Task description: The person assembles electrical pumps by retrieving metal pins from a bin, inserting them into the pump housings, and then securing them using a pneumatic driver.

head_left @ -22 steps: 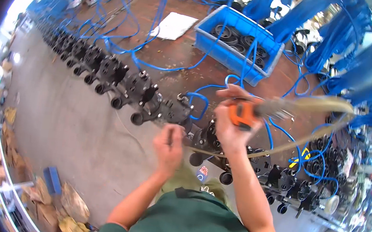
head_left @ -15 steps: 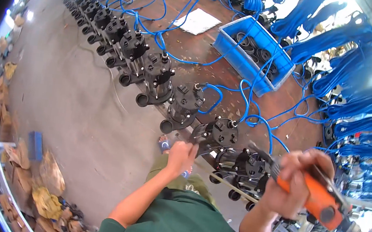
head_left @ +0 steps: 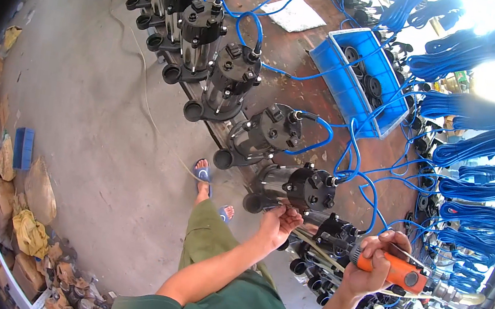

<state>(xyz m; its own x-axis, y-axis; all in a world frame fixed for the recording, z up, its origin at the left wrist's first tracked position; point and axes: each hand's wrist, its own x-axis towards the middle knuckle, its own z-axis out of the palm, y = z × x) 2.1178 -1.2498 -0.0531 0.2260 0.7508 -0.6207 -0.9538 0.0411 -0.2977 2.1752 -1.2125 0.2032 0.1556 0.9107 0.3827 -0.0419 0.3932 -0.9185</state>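
Your right grip [head_left: 374, 265] is clamping around the orange body of a power driver [head_left: 399, 273], the fingers partly hiding its casing. The driver is sitting right of your left grip, its thin dark tip pointing left and blending into the black parts behind it. Your left grip [head_left: 278, 226] is curling its fingers at the round pipe [head_left: 252, 203] of a pump [head_left: 302, 188]; you cannot tell whether the fingertips are meeting or pinching something small. A pale hose [head_left: 469, 299] is leaving the driver's metal back end. More pumps [head_left: 229, 77], with matte black caps and shiny cylinders, are lining the edge of the scuffed, reddish-brown table [head_left: 304, 102], the farthest being cut off at the top. Beyond, a blue plastic crate [head_left: 340, 88] is holding black rings [head_left: 372, 86], and smooth blue cords [head_left: 479, 154] are hanging in loops, some washed out by glare.
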